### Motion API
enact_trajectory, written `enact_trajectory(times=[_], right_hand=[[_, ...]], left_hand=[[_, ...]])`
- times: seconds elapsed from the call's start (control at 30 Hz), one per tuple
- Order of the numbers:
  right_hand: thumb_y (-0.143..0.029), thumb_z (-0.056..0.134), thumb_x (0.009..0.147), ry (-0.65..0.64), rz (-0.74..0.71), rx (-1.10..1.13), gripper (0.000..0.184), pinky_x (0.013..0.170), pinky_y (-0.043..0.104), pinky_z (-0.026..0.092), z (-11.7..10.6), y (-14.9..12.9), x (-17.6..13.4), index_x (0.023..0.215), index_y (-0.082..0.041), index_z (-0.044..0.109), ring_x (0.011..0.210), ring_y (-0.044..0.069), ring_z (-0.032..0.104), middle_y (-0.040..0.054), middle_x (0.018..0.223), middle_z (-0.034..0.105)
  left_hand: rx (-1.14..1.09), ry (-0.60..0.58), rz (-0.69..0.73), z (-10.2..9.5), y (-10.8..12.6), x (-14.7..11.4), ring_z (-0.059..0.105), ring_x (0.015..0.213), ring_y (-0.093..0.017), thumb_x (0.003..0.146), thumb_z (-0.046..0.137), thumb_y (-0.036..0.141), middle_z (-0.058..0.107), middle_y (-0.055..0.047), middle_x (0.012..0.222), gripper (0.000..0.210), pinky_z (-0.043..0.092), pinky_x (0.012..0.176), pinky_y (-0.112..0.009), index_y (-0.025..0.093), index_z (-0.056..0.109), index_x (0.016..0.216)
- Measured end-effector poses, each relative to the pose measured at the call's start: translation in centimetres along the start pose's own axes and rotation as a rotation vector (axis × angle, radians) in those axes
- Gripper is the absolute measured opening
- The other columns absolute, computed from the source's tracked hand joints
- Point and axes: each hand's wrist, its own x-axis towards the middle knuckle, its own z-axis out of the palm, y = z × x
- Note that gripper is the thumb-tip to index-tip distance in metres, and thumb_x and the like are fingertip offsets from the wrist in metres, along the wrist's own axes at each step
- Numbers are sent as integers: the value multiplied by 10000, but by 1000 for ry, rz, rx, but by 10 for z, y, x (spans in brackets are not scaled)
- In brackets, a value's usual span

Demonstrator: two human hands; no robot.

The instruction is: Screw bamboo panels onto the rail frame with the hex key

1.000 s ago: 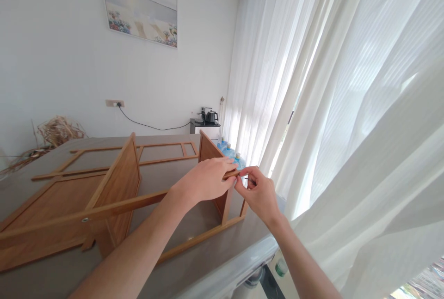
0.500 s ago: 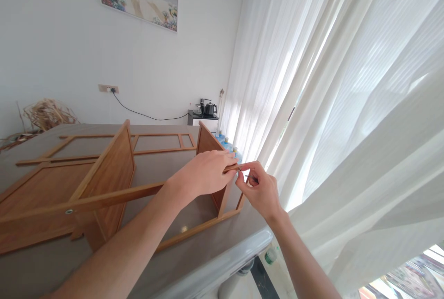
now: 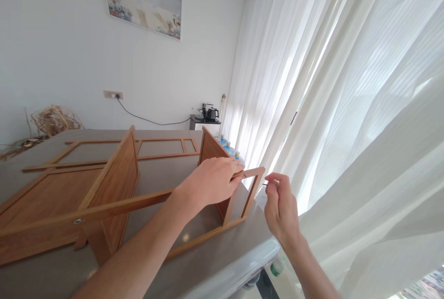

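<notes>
My left hand (image 3: pixel 218 179) is closed round the top rail of a wooden furniture frame (image 3: pixel 128 206), beside the right-hand upright panel (image 3: pixel 213 146). By its fingertips, a small dark spot, perhaps a screw, shows on the rail. Off the rail's right end, my right hand (image 3: pixel 281 204) pinches a thin dark rod (image 3: pixel 265 184) like a hex key. Its tip points left and touches nothing; the rest is hidden in the fingers. Another upright panel (image 3: pixel 114 179) joins the rail further left, where a metal bolt head (image 3: pixel 77 221) shows.
A ladder-like wooden frame (image 3: pixel 159 140) and a flat wooden panel (image 3: pixel 45 192) lie on the grey table (image 3: pixel 152 169). White curtains (image 3: pixel 333 105) hang close on the right. Behind stand a kettle (image 3: pixel 212 113) and blue-tinted bottles (image 3: pixel 229 148). A clear plastic-like roll (image 3: pixel 239 266) runs along the near edge.
My right hand has drawn back from the rail to the right, the dark rod still in its fingers. My left hand keeps its hold on the rail. The view has shifted slightly.
</notes>
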Motion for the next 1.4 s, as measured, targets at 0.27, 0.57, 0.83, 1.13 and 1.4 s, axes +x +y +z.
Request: enact_trajectory(times=[0.27,0.57,0.83,1.13,1.4], right_hand=[[-429,439,1008,-143,-55,117,229,524,243,472,-7,4,-4,1165,-271,382,803,188,684,48,944,716],[-453,458,1007,-250,-44,81,233,439,212,431,-16,7,2,1022,-274,607,782,174,674,34,933,732],[-389,397,1038,-241,-159,100,254,575,224,471,-2,12,4,1046,-249,608,793,158,643,22,869,686],[-384,380,1043,-209,-153,160,259,722,264,502,6,11,1,1065,-247,599,832,171,660,25,878,699],[-407,406,1035,-198,-125,192,251,809,311,516,13,20,4,1069,-252,600,891,189,681,36,948,717]], left_hand=[[30,-2,50,-3,1,-3,680,1086,-253,986,426,316,719,-40,1180,329,520,875,-338,295,639,1236],[64,6,81,-1,-1,-1,681,1071,-247,986,425,316,734,-51,1122,318,498,911,-337,281,667,1190],[74,24,86,2,-2,0,679,1084,-251,978,429,286,731,-63,1138,328,499,926,-341,271,674,1196],[78,10,77,-1,2,-1,676,1099,-251,966,443,268,733,-47,1144,323,501,943,-346,283,684,1181],[77,11,61,0,1,0,675,1092,-252,955,456,276,737,-43,1127,304,501,935,-345,286,697,1140]])
